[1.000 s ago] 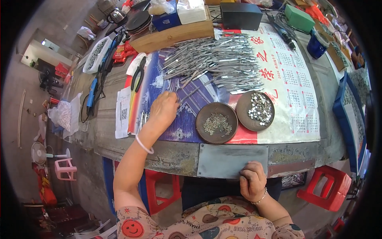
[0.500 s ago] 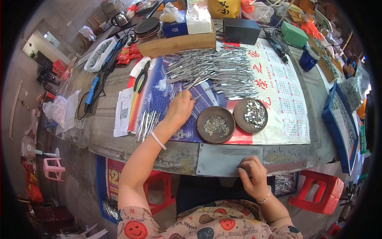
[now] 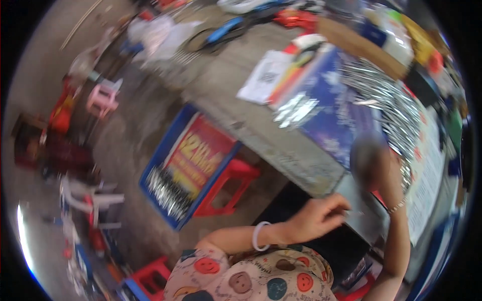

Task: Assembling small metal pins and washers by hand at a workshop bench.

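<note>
Blur smears much of the picture. My left hand (image 3: 319, 218) is at the table's near edge by the grey metal plate (image 3: 370, 220). Its thumb and fingers are bent but apart, and nothing shows between them. My right hand (image 3: 390, 175) grips the right side of a round brown bowl (image 3: 365, 159), beyond the plate. What lies in the bowl is too smeared to see. Past my right wrist a patch of small shiny discs (image 3: 405, 173) shows in part. A large heap of thin silvery metal strips (image 3: 384, 93) lies farther back, and a smaller bunch of strips (image 3: 296, 110) lies left of it.
Beneath the table's left edge (image 3: 281, 155), a blue tray (image 3: 168, 135) with metal strips and a red printed sheet rests by a red stool (image 3: 226, 185). On the table are a white paper (image 3: 263, 78), a blue-handled tool (image 3: 224, 30) and a wooden box (image 3: 361, 47).
The view has swung left. My left hand has drawn back from the strips to the table's near edge. My right hand has gone from the metal plate to the brown bowl.
</note>
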Motion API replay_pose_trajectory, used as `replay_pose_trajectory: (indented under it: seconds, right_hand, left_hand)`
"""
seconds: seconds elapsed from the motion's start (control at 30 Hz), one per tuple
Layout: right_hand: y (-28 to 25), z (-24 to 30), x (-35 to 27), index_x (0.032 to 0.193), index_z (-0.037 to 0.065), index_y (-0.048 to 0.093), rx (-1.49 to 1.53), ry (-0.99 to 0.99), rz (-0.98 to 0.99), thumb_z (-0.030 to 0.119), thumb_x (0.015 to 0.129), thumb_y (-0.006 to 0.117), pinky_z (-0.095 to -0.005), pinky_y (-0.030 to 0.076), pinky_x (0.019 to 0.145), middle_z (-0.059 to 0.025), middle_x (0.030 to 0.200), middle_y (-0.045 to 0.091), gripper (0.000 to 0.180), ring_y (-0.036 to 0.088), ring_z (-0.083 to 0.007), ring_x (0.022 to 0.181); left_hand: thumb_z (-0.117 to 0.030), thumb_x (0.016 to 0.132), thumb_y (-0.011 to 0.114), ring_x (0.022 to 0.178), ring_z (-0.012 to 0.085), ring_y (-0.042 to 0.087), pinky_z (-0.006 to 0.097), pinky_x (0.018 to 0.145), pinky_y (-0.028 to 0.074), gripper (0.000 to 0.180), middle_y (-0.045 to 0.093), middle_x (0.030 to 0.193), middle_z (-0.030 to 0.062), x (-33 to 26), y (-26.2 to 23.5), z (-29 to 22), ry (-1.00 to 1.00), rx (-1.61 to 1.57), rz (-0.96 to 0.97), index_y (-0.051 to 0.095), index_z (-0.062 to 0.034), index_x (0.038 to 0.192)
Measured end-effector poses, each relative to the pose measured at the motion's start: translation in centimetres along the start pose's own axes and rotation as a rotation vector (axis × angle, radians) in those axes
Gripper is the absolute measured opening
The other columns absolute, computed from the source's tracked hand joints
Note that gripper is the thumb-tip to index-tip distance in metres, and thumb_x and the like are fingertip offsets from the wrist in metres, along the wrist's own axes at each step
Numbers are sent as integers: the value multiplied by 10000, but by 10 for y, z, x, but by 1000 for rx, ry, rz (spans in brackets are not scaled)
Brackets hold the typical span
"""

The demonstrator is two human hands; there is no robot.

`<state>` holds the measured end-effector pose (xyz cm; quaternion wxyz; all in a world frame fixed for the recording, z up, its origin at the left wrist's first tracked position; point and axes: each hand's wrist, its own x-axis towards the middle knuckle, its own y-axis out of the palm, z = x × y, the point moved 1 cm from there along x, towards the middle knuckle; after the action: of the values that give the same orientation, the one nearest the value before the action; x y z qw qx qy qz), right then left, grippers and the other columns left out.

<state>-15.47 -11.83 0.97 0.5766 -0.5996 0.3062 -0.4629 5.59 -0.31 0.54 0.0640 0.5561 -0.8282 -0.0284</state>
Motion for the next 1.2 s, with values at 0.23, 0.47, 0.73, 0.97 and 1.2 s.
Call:
replay_pose_trajectory:
  seconds: [0.23, 0.47, 0.73, 0.97, 1.2]
  right_hand:
    - [23, -15, 7, 862, 14, 458, 104, -7, 20, 19, 807, 540, -434, 380, 705, -173, 782, 529, 99, 508, -368, 750]
    - [12, -10, 5, 868, -12, 464, 248, 113, 8, 9, 805, 547, -403, 405, 653, -178, 753, 525, 106, 511, -336, 712]
    - [1, -7, -1, 794, 0, 493, 472, 259, -48, -32, 720, 552, -289, 372, 560, -44, 648, 482, 100, 442, -129, 612]
    - [-10, -7, -5, 913, -31, 537, 804, 239, -103, -7, 771, 575, -328, 455, 619, -145, 723, 592, 148, 553, -222, 638]
    - [-22, -17, -17, 928, -51, 599, 1011, 267, 43, -26, 813, 576, -277, 489, 671, -112, 796, 639, 120, 613, -151, 734]
  left_hand:
    - [56, 875, 484, 679, 117, 528, 250, 623, 444, 292, 485, 888, 62, -27, 8, 1, 27, -167, 15, 529, -8, 1156]
    - [35, 874, 507, 795, 182, 545, 286, 701, 440, 208, 532, 905, 99, -29, 8, 7, 169, -129, -57, 542, 9, 1078]
    - [-14, 898, 510, 735, 98, 516, 241, 641, 423, 191, 530, 877, 53, -30, 11, 8, -17, -84, 28, 548, 9, 1084]
    - [19, 908, 515, 657, 26, 462, 169, 572, 391, 191, 496, 885, 4, -38, 10, 17, -180, -114, 81, 535, 18, 1099]
    - [-12, 907, 547, 646, 21, 445, 158, 549, 368, 179, 497, 876, -4, -29, 16, 15, -172, -65, 117, 539, 22, 1083]
